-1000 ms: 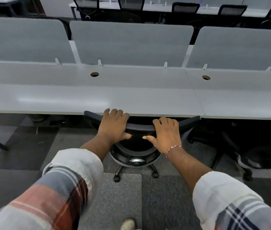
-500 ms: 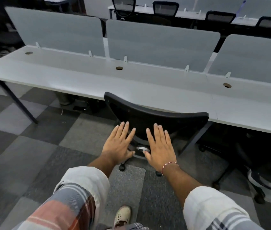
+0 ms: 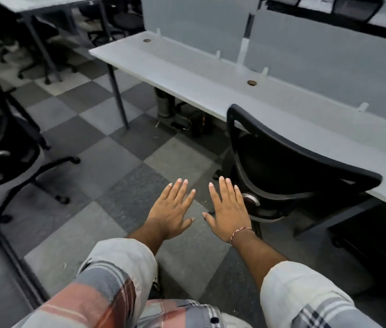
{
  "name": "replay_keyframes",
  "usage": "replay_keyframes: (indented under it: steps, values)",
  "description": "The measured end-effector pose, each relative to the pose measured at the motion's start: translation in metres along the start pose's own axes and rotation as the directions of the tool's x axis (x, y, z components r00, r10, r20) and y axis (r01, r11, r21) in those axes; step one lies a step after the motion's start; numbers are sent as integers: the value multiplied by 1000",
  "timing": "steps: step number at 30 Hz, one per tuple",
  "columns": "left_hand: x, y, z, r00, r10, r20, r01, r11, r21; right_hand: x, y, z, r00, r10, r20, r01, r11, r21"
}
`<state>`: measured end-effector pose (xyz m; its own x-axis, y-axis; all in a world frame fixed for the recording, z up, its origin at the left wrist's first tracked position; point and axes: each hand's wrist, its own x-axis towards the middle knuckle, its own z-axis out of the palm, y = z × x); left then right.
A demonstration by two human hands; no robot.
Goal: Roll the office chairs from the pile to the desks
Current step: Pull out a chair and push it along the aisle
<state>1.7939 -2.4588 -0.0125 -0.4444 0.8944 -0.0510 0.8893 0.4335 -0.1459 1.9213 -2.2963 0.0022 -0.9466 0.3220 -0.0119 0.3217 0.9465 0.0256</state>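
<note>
Office chair, black with a mesh back, stands with its back toward the camera and its seat tucked under the front edge of the long white tabletop, right of centre in the view. Under it spreads a carpet floor of grey and dark squares, which fills most of the lower left. The tabletop runs from the middle of the picture off to the right, carried at its near end by a slanted grey leg. Grey divider panels stand upright along its far edge.

A second black chair, blurred, sits at the left edge of the view, well apart from the tabletop, with its star base on the carpet.

Two forearms reach forward in rolled plaid sleeves. The left hand is held flat over the carpet, palm down and fingers straight and spread, holding nothing. The right hand lies just beside it in the same flat, spread pose, also holding nothing. Its outer edge overlaps the chair's lower back in the view; I cannot tell whether it touches.

A round silver knob shows on the chair's lower back, beside the right hand. A round cable hole sits in the tabletop behind the chair. A thin red and white thread band circles the right wrist.
</note>
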Motion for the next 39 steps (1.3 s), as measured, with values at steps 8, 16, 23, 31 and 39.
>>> replay_keyframes:
  steps: [8,16,23,31,39]
  values:
    - [-75,-74,15,974,-227,15,227,973,-29,45,-98,-7,969,-246,0,246,969,21]
    - [-149,-176,32,909,-413,53,416,906,-78,100,-219,-14,898,-438,42,438,899,11]
    - [-211,-285,46,844,-534,35,536,842,-58,164,-342,-25,834,-551,-5,551,834,-21]
    - [-253,-375,46,712,-702,18,700,707,-101,232,-440,-43,743,-669,-35,669,743,-16]
    - [-260,-483,60,563,-826,44,826,560,-59,338,-537,-48,621,-780,-78,780,625,-25]
